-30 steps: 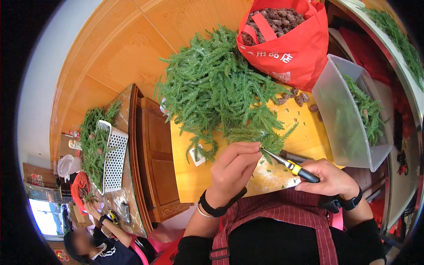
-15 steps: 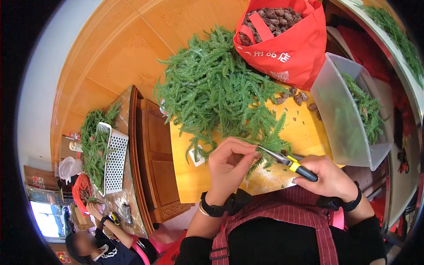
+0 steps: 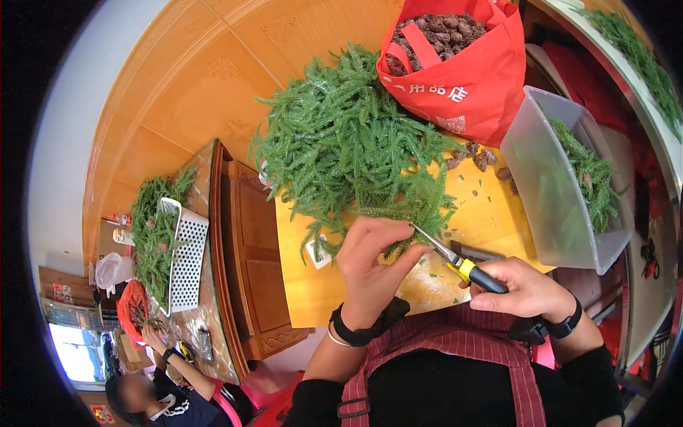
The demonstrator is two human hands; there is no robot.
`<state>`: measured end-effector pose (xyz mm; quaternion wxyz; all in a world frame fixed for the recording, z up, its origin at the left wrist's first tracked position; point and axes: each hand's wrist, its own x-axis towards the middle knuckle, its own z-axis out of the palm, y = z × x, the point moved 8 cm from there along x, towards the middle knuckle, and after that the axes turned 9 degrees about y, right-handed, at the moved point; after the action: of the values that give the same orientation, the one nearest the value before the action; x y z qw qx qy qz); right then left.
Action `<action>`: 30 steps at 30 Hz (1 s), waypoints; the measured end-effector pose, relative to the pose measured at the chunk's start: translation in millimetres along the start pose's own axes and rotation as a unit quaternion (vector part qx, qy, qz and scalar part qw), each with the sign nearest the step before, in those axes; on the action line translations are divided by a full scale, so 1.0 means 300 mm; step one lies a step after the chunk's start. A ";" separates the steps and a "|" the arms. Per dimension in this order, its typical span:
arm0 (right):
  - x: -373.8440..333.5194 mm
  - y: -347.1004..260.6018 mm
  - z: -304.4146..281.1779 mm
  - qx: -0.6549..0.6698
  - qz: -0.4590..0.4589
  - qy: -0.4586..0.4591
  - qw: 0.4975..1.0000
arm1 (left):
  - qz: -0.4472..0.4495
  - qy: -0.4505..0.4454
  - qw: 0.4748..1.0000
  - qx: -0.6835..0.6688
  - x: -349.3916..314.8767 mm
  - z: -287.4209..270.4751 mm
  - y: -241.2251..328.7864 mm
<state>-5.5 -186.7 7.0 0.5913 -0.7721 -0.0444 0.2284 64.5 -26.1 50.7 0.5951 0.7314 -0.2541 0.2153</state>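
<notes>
My right hand [image 3: 523,286] is closed round the black-and-yellow handles of a pair of long-nosed pliers [image 3: 466,268]. The plier tips point up and left, reaching the bent forefinger of my left hand [image 3: 373,263]. That hand is curled at the near edge of the green pine sprigs, and a sprig [image 3: 396,249] shows between its forefinger and thumb. The thumb stands away from the forefinger, and the exact grip is partly hidden. Beyond both hands rises a big heap of pine sprigs [image 3: 348,142] on the yellow tabletop [image 3: 306,288].
A red bag [image 3: 491,85] full of pine cones stands at the back; loose cones [image 3: 480,160] lie before it. To the right is a clear plastic bin [image 3: 544,185] with greenery. A dark tool [image 3: 477,252] lies beside the pliers. At left, another person works near a white basket [image 3: 186,260].
The thumb of my left hand has moved away from the forefinger. The pliers have turned slightly, their tips now higher by the forefinger. The sprigs near the fingertips have shifted left.
</notes>
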 end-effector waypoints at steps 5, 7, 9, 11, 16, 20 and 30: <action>-0.009 0.007 0.018 0.131 0.016 -0.039 0.991 | -0.033 0.068 0.997 -0.006 0.010 -0.016 0.005; -0.008 0.019 0.022 0.148 0.008 -0.055 0.988 | -0.053 0.062 0.997 0.006 0.013 -0.014 0.007; -0.008 0.027 0.028 0.164 0.000 -0.072 0.984 | -0.072 0.058 0.996 0.018 0.011 -0.017 -0.009; -0.010 0.014 0.026 0.188 -0.028 -0.073 0.979 | -0.014 0.043 0.999 -0.011 0.012 -0.017 0.000; -0.007 0.023 0.023 0.190 -0.016 -0.073 0.979 | -0.027 -0.011 0.999 -0.028 0.014 -0.006 -0.012; -0.011 0.023 0.027 0.212 0.013 -0.093 0.973 | -0.052 -0.047 0.997 -0.019 0.006 -0.003 -0.036; -0.005 0.029 0.017 0.204 0.005 -0.114 0.972 | -0.085 -0.025 0.996 -0.028 0.023 -0.017 -0.048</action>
<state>-10.7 -185.3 -1.8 0.7264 -0.6039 -0.0597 0.3224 78.8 -19.7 44.8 0.6253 0.7383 -0.2114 0.1385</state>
